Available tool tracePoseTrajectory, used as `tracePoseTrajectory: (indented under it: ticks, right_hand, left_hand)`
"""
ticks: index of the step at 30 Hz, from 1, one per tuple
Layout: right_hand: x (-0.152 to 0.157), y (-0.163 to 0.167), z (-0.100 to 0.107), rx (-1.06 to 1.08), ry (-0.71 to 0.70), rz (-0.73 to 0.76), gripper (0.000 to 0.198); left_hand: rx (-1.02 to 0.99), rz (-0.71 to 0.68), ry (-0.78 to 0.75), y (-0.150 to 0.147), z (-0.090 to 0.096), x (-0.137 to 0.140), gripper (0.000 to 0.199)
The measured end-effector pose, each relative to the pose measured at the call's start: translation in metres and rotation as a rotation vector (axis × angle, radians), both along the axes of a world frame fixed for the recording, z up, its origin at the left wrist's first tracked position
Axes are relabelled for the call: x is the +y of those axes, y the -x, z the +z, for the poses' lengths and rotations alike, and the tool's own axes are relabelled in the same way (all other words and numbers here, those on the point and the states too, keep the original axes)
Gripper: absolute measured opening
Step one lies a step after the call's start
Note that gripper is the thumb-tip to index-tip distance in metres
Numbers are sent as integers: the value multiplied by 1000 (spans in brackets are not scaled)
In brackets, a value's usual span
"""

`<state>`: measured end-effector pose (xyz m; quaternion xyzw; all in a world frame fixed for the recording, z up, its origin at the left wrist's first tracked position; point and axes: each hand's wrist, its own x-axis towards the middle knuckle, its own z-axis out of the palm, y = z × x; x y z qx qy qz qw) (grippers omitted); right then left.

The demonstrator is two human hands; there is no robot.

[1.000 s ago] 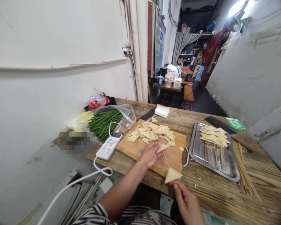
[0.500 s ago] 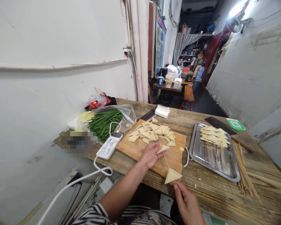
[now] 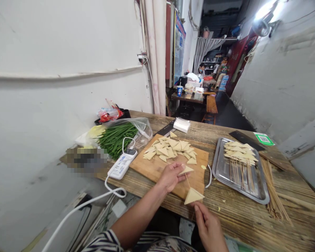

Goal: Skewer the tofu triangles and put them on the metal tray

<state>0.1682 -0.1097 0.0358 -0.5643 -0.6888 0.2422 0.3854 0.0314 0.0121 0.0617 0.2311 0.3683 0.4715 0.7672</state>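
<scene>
My left hand pinches a pale triangular tofu slice over the cutting board's near right part. In my right hand is a thin bamboo skewer, gripped low down. A second tofu triangle is threaded on that skewer just above my right fingers. The skewer's far tip meets the slice in my left hand; how deep it goes in, I cannot tell. Behind my left hand, a heap of cut tofu triangles lies on the wooden cutting board.
Right of the board, a metal tray holds several skewered tofu pieces. Loose bamboo skewers lie beside it. On the left are a white power strip and bagged green chives. A knife lies behind the board.
My left hand and its tofu slice have shifted slightly right, closer to the skewer's line. My right hand, with the skewer and threaded slice, is nearly still.
</scene>
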Motion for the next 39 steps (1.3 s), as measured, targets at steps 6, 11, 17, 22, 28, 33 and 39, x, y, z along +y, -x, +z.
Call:
tracePoseTrajectory:
  ticks: [6,11,17,22,28,33,39]
  right_hand:
    - [0,2,-5,-67,-98,-28,39]
    - [0,3,-9,-87,-194,-32,35]
    - [0,2,-9,-83,-205,-19,33]
    - [-1,3,-5,-78,-164,-43,35]
    - [3,2,-3,-65,-166,-61,36]
    - [8,-2,-6,-64,-168,-99,36]
    - [10,-12,-12,-52,-109,-126,38]
  left_hand:
    - [-41,-26,1,-1,7,-5,16]
    - [-45,-23,-36,-1,15,-8,16]
    - [-28,-57,-52,0,18,-13,17]
    - [-53,-91,-43,0,19,-16,20]
    - [-38,-119,-14,-8,17,-26,22]
    - [-62,-120,5,-20,9,-36,23]
    - [375,200,-377,12,7,-6,29]
